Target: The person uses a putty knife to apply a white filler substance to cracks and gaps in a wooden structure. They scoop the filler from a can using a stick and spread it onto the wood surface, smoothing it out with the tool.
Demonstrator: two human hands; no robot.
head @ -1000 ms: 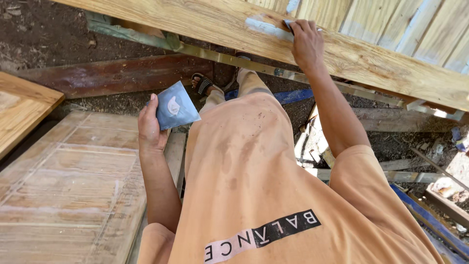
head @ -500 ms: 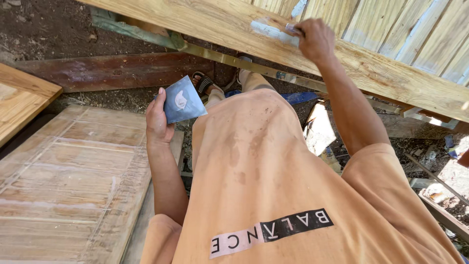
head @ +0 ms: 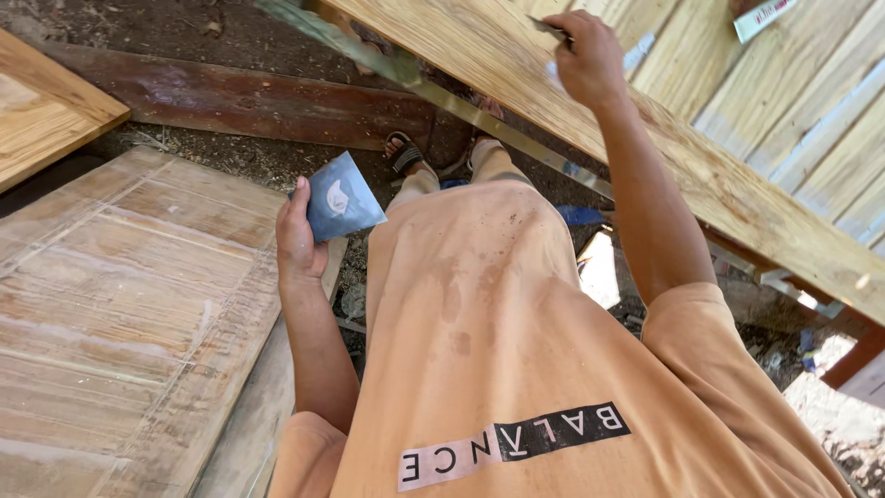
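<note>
Gripping blue scraper point(head: 341, 196), left hand point(head: 297, 242) near door panel point(head: 120, 304); right hand point(head: 584, 57) clenched on small tool point(head: 549, 29) against far plank point(head: 701, 175).

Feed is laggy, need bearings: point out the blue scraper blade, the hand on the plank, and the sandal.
blue scraper blade point(head: 341, 198), head view, flat face.
right hand point(head: 583, 57), head view, knuckles.
sandal point(head: 403, 152), head view, strap.
</note>
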